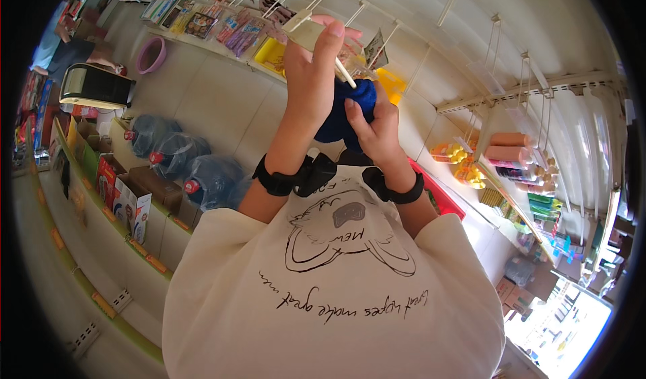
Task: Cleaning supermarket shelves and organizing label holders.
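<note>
My left hand (315,71) is raised in front of me, gripping a white wire display hook with a flat plastic price-tag holder (306,31) at its end. From under the palm the hook's white rod (346,73) runs down to a dark blue cloth (348,114). My right hand (377,129) pinches that cloth, thumb on top, around or against the rod's lower end. The cloth hides the tip, and whether the hook is fixed to the rack cannot be told. Black straps (277,177) circle both wrists.
Wire hooks (401,40) jut from the white rack ahead. Packaged goods (242,30) and a yellow basket (272,56) line the low shelf. Water jugs (212,179) stand on the floor at left, near a purple basin (151,56). A red basket (441,194) is at right; another person (70,51) stands far left.
</note>
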The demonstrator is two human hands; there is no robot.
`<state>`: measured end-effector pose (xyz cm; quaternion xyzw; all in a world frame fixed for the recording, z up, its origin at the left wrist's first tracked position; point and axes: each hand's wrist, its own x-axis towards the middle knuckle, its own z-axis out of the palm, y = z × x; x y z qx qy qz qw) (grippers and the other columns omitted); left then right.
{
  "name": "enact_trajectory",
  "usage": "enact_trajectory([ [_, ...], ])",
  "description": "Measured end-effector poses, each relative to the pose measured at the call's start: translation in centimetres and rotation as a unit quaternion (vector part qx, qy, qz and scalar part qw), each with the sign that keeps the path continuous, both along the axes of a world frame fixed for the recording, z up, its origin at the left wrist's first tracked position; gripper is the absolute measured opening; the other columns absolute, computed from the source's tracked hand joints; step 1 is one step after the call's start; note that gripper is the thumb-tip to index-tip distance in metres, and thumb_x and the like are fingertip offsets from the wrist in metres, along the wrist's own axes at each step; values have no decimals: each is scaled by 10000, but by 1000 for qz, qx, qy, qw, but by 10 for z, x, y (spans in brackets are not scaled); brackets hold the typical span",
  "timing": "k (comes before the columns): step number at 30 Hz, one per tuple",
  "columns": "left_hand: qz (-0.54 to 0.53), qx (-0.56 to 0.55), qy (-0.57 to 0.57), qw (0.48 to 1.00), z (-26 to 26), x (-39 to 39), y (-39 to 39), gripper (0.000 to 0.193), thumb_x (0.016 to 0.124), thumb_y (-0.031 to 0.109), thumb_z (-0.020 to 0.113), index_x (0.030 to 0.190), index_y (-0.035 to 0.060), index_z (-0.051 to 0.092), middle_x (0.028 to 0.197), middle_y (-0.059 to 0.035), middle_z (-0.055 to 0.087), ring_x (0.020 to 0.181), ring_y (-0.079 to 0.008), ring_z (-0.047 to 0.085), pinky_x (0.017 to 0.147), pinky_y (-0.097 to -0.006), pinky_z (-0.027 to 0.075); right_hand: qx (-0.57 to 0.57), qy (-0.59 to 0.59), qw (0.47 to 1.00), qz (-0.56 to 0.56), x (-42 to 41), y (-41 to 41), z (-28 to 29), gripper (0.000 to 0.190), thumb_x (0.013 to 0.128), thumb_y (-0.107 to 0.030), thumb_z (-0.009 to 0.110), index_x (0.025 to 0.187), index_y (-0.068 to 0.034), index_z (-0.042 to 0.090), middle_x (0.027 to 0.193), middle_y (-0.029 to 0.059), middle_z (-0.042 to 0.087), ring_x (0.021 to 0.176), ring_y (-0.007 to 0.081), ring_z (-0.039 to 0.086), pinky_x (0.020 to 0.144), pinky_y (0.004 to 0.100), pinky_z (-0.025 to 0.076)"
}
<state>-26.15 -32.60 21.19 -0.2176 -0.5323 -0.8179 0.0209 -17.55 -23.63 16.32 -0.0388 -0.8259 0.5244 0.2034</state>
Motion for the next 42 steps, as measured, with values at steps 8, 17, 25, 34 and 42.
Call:
enact_trajectory([
  [8, -52, -142, 70, 986, -18, 11, 22, 422, 865, 317, 373, 1080, -38, 452, 1019, -131, 557, 924, -144, 491, 851, -258, 342, 42, 84, 995, -44, -10, 8, 17, 307, 742, -169, 607, 909, 23, 434, 566, 134, 522, 488, 264, 563, 463, 297, 422],
  [17, -141, -204, 35, 968, -20, 8, 21, 337, 838, 252, 507, 1069, 6, 502, 1050, -79, 526, 943, -129, 479, 851, -251, 351, 37, 95, 990, -95, -11, 12, 23, 367, 739, -157, 593, 1008, 32, 431, 630, 125, 540, 526, 227, 551, 509, 290, 435],
  [25, -216, -114, 46, 969, -18, -5, 14, 200, 785, 119, 545, 950, 6, 558, 905, -75, 594, 909, -146, 539, 832, -284, 401, -3, 75, 997, 17, -10, 13, 12, 400, 801, -160, 528, 1108, 38, 366, 821, 191, 556, 725, 307, 579, 632, 325, 445],
  [34, -92, 66, -44, 993, -11, -26, -13, 105, 778, 123, 556, 796, 35, 502, 760, -107, 591, 749, -144, 582, 658, -264, 459, 49, -43, 995, 79, -10, 10, 5, 369, 819, -249, 539, 995, 41, 394, 572, 181, 533, 527, 336, 561, 479, 354, 430],
  [42, -68, 253, -102, 960, -4, -53, -65, 224, 799, 302, 511, 769, 81, 487, 751, -25, 531, 782, -178, 540, 801, -343, 357, 20, -47, 986, 157, 27, 9, -26, 328, 805, -244, 553, 939, 26, 423, 585, 195, 536, 554, 346, 564, 497, 364, 440],
])
